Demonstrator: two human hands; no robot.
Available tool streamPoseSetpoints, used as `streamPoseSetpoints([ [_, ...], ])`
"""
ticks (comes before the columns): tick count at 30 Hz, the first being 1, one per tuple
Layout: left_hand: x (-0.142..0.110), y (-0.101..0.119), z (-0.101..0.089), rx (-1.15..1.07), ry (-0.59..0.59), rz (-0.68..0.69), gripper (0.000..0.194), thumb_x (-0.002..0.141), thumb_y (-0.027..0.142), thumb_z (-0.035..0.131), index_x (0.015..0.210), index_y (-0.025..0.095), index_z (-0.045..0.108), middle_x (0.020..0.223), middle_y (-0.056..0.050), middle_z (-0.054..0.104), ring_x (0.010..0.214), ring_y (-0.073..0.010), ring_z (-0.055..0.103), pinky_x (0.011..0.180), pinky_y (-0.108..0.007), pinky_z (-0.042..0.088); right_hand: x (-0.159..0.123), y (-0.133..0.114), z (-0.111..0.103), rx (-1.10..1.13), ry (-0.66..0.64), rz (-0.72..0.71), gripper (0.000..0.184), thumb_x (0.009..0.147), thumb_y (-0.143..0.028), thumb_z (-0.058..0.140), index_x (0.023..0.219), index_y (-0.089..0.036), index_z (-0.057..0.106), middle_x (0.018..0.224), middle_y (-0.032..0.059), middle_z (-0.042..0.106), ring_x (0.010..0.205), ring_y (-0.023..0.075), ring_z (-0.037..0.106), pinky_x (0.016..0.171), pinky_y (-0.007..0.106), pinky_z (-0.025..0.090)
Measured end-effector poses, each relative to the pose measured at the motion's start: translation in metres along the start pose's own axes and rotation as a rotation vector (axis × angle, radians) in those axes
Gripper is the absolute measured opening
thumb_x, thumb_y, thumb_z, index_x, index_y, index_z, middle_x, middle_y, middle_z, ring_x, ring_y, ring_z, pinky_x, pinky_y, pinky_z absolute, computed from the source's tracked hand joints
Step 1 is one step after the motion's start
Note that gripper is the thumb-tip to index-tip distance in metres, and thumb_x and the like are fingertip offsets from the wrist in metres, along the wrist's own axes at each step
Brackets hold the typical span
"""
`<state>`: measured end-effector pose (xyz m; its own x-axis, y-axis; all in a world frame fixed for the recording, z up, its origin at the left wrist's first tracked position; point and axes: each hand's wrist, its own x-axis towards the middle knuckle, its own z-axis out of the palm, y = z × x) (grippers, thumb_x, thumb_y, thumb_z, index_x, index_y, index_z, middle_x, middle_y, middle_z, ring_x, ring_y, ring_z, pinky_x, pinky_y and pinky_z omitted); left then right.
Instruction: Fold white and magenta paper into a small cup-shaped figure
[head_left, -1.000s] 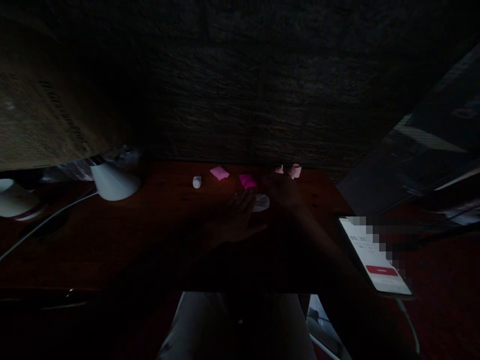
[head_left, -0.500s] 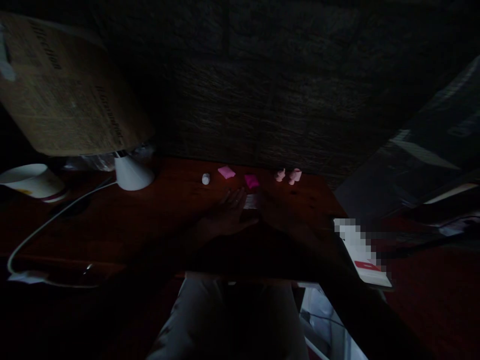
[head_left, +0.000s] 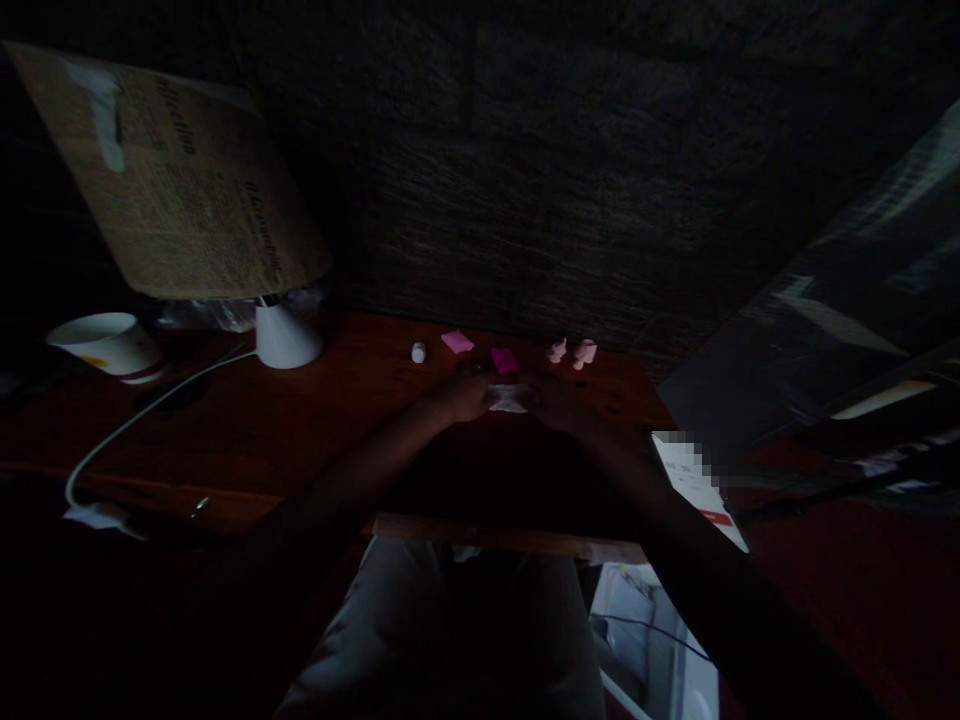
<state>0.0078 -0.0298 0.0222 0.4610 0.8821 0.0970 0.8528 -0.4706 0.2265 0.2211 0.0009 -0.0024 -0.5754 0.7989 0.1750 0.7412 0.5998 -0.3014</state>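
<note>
At the left end of the wooden worktop [head_left: 232, 430], a paper cup [head_left: 112, 350] stands upright beside a table lamp, whose newsprint-patterned shade [head_left: 195, 190] sits above a white cone-shaped base [head_left: 286, 340]. Crumpled clear plastic [head_left: 214, 314] shows beneath the shade, and a white cable [head_left: 135, 414] curves from the base down toward the front edge. Next along, well apart from the lamp, lies a small white lump [head_left: 418, 352], followed by a pale pink pillow-shaped piece [head_left: 457, 342]. Nearer the person, the left hand [head_left: 461, 394] is at the left side of a flat white piece [head_left: 510, 398], its fingers bent; the dimness hides whether this grip is closed on it. That white piece lies between both hands, just in front of a magenta pillow-shaped piece [head_left: 505, 360]. The right hand [head_left: 559, 402] meets the white piece's other side, and its grip is likewise too dark to judge. Behind it stand two small pink figures [head_left: 557, 350], near each other. Farther right, a phone [head_left: 690, 488] with a lit, partly pixelated screen lies near the right forearm.
</note>
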Motion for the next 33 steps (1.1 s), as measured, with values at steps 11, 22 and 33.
streamPoseSetpoints([
  [11,-0.002,0.012,-0.023,-0.02,0.104,0.023,0.016,0.093,0.017,0.058,0.105,0.017,0.069,0.11,-0.009,0.073,0.099,-0.0216,0.069,0.082,-0.031,0.052,-0.012,-0.028,-0.033,0.08,0.174,-0.026,0.029,0.089,-0.009,0.057,0.106,-0.022,0.077,0.109,0.0071,0.076,0.101,0.0223,0.069,0.093,0.037,0.053],
  [22,-0.058,0.029,0.032,0.112,0.044,0.157,0.074,0.1,0.06,0.035,0.15,0.007,0.042,0.161,-0.021,0.034,0.153,-0.0321,0.024,0.124,-0.047,0.023,-0.068,-0.029,0.002,-0.059,0.107,-0.116,0.048,0.103,-0.038,0.043,0.141,-0.011,0.057,0.149,0.0174,0.054,0.143,0.0277,0.046,0.12,0.046,0.037],
  [33,-0.051,0.042,0.027,0.086,-0.052,0.045,0.092,0.093,0.073,0.032,0.152,0.002,0.035,0.162,-0.025,0.027,0.153,-0.0352,0.023,0.123,-0.046,0.019,-0.05,-0.02,0.014,-0.2,-0.055,-0.149,0.058,0.105,-0.041,0.031,0.146,-0.004,0.048,0.155,0.0223,0.044,0.15,0.0329,0.031,0.123,0.055,0.028],
])
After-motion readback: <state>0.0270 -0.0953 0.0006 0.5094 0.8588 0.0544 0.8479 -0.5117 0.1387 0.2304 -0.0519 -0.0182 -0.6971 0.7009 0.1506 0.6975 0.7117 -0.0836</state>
